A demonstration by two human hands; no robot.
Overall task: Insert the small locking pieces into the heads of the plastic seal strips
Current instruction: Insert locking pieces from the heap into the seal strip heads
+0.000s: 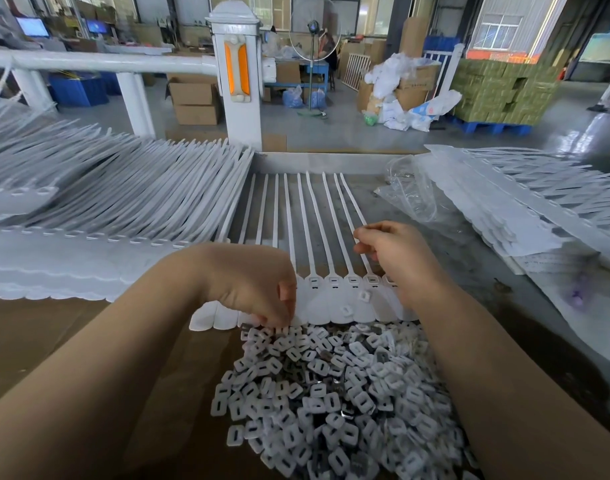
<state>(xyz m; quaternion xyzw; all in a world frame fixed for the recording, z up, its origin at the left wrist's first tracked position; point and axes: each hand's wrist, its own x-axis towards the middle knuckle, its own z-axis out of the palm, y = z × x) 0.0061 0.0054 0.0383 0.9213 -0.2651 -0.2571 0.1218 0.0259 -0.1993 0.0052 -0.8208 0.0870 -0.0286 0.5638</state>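
Observation:
A joined row of white plastic seal strips [334, 299] lies across the table's middle, with the heads and flat tags toward me and the tails pointing away. Several heads show rectangular slots. Two loose locking pieces [364, 295] rest on the tags. A big pile of small white locking pieces [331, 393] lies just in front of the tags. My left hand [258, 289] reaches down at the pile's far edge, its fingertips pinched among the pieces. My right hand [397, 254] hovers over the right-hand strips with its fingers curled in. What is inside it is hidden.
Large stacks of seal strips lie at the left [116, 202] and the right [525, 202]. A crumpled clear plastic bag [410, 195] sits at the back right. A white fence post [239, 81] rises behind the table's raised rear edge [331, 162].

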